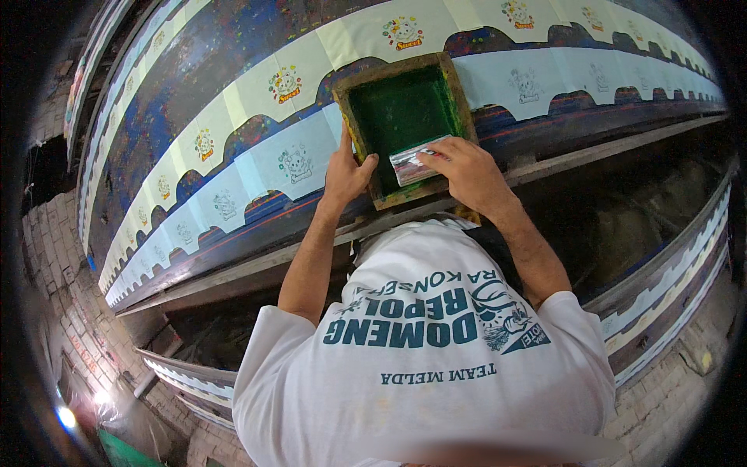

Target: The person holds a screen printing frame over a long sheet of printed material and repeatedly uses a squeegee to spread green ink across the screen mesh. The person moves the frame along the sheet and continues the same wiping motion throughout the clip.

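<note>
My left hand (pixel 348 173) is wrapped around the lower left side of a wooden screen-printing frame (pixel 391 72), thumb over the rim. Inside the frame, a dark green mesh (pixel 401 109) covers whatever lies beneath. My right hand (pixel 469 173) grips a flat, pale squeegee (pixel 406 166) smeared with dark and reddish ink, slightly tilted at the near end of the mesh. Left of the frame lies a pale blue cut piece (pixel 292 159) printed with a dark cartoon outline. To its right, another pale blue piece (pixel 527 82) bears a similar outline.
A long, ink-stained table (pixel 257 74) curves across the view. Its far row holds cream pieces (pixel 350 39) with coloured cartoon prints. A ledge (pixel 545 165) runs along the near edge. Behind me, another table (pixel 677 272) carries more pieces; brick paving (pixel 58 249) shows at left.
</note>
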`<move>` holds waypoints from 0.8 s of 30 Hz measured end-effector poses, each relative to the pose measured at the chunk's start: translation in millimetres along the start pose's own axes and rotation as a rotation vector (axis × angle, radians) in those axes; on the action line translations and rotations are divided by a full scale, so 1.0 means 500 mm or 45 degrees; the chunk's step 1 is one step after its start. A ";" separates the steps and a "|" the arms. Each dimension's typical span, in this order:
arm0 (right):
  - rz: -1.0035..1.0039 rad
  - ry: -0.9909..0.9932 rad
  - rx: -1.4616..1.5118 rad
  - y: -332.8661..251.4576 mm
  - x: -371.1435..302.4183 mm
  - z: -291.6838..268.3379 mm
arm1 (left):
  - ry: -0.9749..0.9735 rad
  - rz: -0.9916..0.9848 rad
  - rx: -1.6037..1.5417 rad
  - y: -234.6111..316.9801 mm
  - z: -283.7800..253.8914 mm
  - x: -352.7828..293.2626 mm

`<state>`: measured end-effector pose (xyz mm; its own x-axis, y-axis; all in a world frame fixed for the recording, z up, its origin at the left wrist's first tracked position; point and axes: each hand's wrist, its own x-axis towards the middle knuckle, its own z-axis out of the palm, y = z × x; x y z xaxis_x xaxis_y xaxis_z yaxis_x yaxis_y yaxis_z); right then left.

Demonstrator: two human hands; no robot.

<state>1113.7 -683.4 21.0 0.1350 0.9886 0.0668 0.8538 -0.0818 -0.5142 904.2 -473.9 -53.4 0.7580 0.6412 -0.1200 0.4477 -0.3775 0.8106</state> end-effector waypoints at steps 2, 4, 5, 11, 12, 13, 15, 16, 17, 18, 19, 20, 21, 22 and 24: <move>-0.016 -0.010 -0.011 0.002 0.005 -0.006 | -0.014 -0.028 -0.013 0.003 -0.002 -0.001; -0.013 -0.050 -0.046 0.002 0.008 -0.013 | -0.005 -0.024 -0.021 0.012 -0.005 -0.002; -0.023 -0.050 -0.060 0.003 0.009 -0.015 | -0.014 -0.036 -0.015 0.018 -0.006 -0.003; -0.086 -0.080 -0.081 -0.004 0.028 -0.001 | -0.069 -0.216 -0.093 0.036 -0.012 -0.004; -0.108 -0.079 -0.084 -0.007 0.027 0.000 | -0.052 -0.186 -0.063 0.036 -0.010 -0.004; -0.131 -0.072 -0.088 -0.012 0.025 0.001 | -0.035 -0.158 -0.035 0.034 -0.008 -0.003; -0.172 -0.065 -0.104 -0.020 0.019 0.000 | -0.026 -0.154 -0.022 0.031 -0.007 -0.005; -0.188 -0.064 -0.118 -0.021 0.015 -0.004 | -0.035 -0.176 -0.038 0.029 -0.006 -0.005; -0.189 -0.095 -0.136 -0.022 0.014 -0.009 | -0.049 -0.212 -0.056 0.027 -0.006 -0.005; -0.165 -0.111 -0.065 -0.017 0.016 -0.017 | -0.047 -0.189 -0.032 0.025 -0.006 -0.005; -0.123 -0.161 0.006 -0.007 0.022 -0.027 | -0.053 -0.183 -0.009 0.024 -0.007 -0.004; -0.075 -0.210 0.080 0.001 0.032 -0.034 | -0.051 -0.179 0.016 0.022 -0.007 -0.005; -0.054 -0.192 0.076 0.009 0.049 -0.038 | -0.057 -0.191 0.021 0.021 -0.007 -0.006; -0.025 -0.168 0.073 0.021 0.072 -0.042 | -0.056 -0.198 0.029 0.019 -0.006 -0.004; 0.033 -0.139 0.057 0.048 0.129 -0.048 | -0.054 -0.176 0.023 0.016 -0.006 -0.004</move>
<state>1155.1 -624.7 33.4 0.0992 0.9943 -0.0393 0.8271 -0.1044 -0.5523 904.9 -476.1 -45.1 0.7076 0.6592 -0.2544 0.5574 -0.2994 0.7744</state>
